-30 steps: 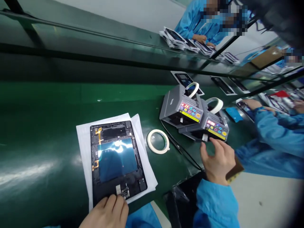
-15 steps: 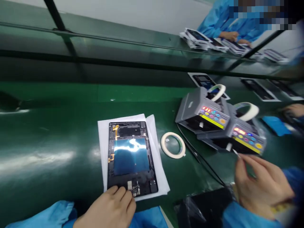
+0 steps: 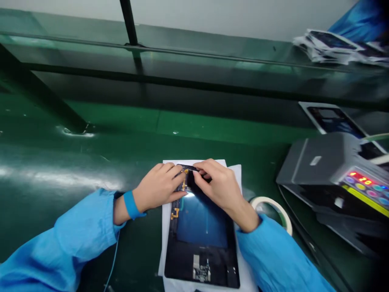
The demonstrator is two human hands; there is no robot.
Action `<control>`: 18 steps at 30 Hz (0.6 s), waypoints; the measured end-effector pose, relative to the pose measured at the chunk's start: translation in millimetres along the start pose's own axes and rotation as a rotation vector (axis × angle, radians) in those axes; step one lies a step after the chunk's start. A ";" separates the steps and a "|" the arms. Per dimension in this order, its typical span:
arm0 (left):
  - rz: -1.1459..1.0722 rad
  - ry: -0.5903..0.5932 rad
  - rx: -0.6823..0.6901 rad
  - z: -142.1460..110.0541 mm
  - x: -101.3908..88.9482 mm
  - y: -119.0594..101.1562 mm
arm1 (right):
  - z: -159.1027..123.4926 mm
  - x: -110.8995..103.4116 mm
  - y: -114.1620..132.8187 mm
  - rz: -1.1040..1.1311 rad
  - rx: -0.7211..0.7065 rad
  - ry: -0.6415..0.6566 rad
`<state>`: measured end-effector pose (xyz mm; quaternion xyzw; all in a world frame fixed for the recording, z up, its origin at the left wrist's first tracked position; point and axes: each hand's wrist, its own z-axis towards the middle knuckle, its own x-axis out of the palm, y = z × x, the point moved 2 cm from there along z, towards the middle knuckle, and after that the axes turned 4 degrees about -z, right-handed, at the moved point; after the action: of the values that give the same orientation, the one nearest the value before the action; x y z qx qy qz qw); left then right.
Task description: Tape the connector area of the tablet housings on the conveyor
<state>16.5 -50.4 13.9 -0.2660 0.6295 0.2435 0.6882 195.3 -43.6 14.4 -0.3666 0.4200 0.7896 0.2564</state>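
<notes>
Tablet (image 3: 182,265) w/ innards showing lies face-up on white sheets (image 3: 238,174) on green counter (image 3: 136,255), blue panel (image 3: 202,223) mid-body & gold flex (image 3: 174,213) near L edge. L hand (image 3: 161,184) part open, palm down: fingers bent over tablet's top L end, thumb apart, by top of panel. R hand (image 3: 220,186) at top edge, thumb & forefinger tips close tog.; can't tell if anything's btwn them. Blue wristband (image 3: 130,205) on L wrist, thin cord (image 3: 114,259) hanging below. Tape roll (image 3: 287,219) just R of sheets, partly behind R forearm. Gray dispenser (image 3: 322,158) w/ lit red display farther R, partly cut off. Sheet-backed dev. (image 3: 334,117) behind it. Stack (image 3: 328,50) on shelf, top R, nr co-worker's blue sleeve (image 3: 361,20).
</notes>
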 end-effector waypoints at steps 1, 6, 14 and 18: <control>-0.021 -0.004 -0.004 -0.7 2.4 0.8 | 4.2 8.1 -3.0 0.007 0.007 -0.017; -0.073 -0.081 -0.011 -5.4 7.8 -0.1 | 1.5 23.9 -8.2 -0.038 -0.051 -0.048; -0.108 -0.090 -0.013 -4.3 10.0 0.0 | 1.4 22.5 -6.1 -0.148 -0.123 -0.042; -0.126 -0.093 -0.018 -4.2 9.8 -0.4 | 1.6 22.4 -5.2 -0.179 -0.139 -0.047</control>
<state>14.6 -53.5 3.9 -0.2995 0.5766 0.2177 0.7283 185.0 -37.4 -5.3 -0.4007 0.3239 0.7991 0.3097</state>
